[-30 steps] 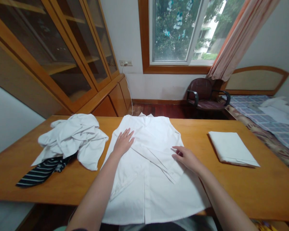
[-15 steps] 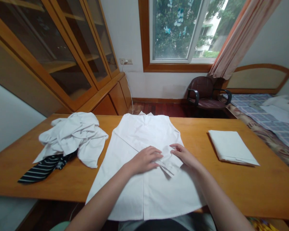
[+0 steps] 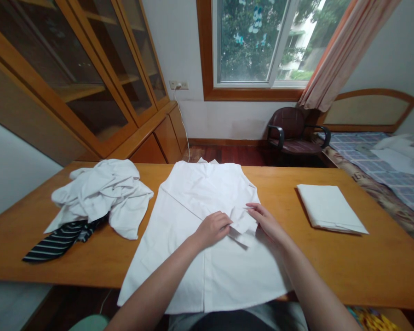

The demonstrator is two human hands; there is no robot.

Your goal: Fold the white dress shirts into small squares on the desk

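Note:
A white shirt (image 3: 179, 257) lies spread on the wooden table in front of me, its hem at the near edge. One sleeve is folded across the body, and its cuff (image 3: 241, 223) lies right of the middle. My left hand (image 3: 214, 227) grips the cuff's left side, fingers curled over the cloth. On the cuff's right side, my right hand (image 3: 264, 220) pinches the cloth between thumb and fingers. The cuff is slightly raised between the two hands, and part of it is hidden under the left fingers.
A crumpled white garment (image 3: 103, 193) lies on the table (image 3: 72, 271) at the left, over a black striped tie (image 3: 55, 243). A folded white garment (image 3: 331, 209) rests at the right. Beyond the table are a brown armchair (image 3: 290, 128), a bed (image 3: 376, 156) and a glass-door cabinet (image 3: 103, 92).
My left fingers have closed over the cuff's left side. The right hand now pinches its other edge, and the cuff is lifted and opened out a little between them.

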